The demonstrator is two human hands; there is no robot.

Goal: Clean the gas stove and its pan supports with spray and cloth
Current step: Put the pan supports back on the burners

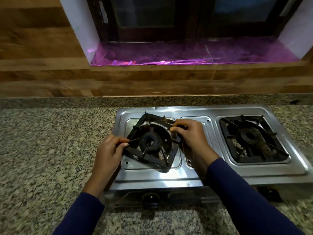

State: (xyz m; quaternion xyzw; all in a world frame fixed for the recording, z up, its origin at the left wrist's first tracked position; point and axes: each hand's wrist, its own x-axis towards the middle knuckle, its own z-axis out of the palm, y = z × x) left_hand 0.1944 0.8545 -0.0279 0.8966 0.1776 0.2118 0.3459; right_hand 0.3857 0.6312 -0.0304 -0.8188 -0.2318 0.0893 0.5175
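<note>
Worktop: speckled granite counter (pixel 50 150) runs the full width. Behind it is a wood-pattern wall (pixel 42 48) with a window recess whose sill (pixel 186 53) is lined in shiny purple foil.

Stove: steel two-burner gas stove (pixel 169 177) sits on the counter, right of centre, with a black knob (pixel 150 198) on its front panel.

Right pan support (pixel 254 159): black and square, seated square in its recess around the right burner (pixel 249 135). Nothing touches it.

Left pan support (pixel 145 157): over the left burner (pixel 149 141) and turned askew to its recess. Cannot tell whether it is clear of the steel.

Left hand (pixel 110 150): at the near-left corner of the left pan support. Thumb and curled fingers pinch the frame there.

Right hand (pixel 189 133): at the far-right corner of the same support. Fingers are curled over the bar and held close together, gripping it.

Both forearms are in dark blue sleeves.
</note>
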